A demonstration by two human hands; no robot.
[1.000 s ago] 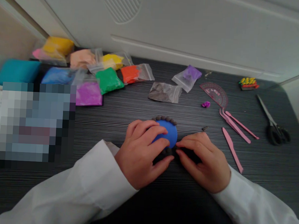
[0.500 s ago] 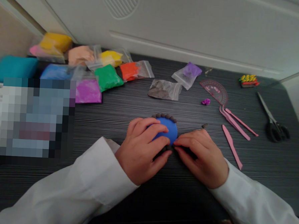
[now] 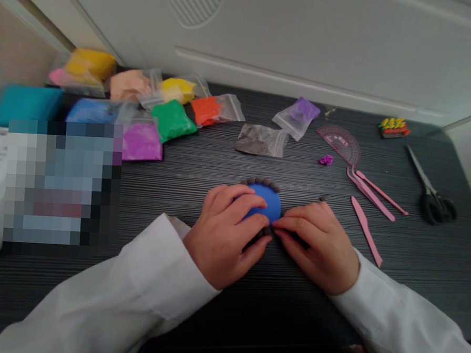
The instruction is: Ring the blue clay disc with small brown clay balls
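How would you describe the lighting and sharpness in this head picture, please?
Head view: dim, muted light; head view: the teal rectangular block looks blurred; head view, left: coarse pixelation; head view: small dark rounded beads by the left hand sink into shadow.

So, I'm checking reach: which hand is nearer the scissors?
Right: the right hand is left of the scissors, by a blue piece; the left hand is farther left, on that piece.

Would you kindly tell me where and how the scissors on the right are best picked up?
Probably by the black handles, coming from the near side: their finger loops lie at the near end, while the blades point away.
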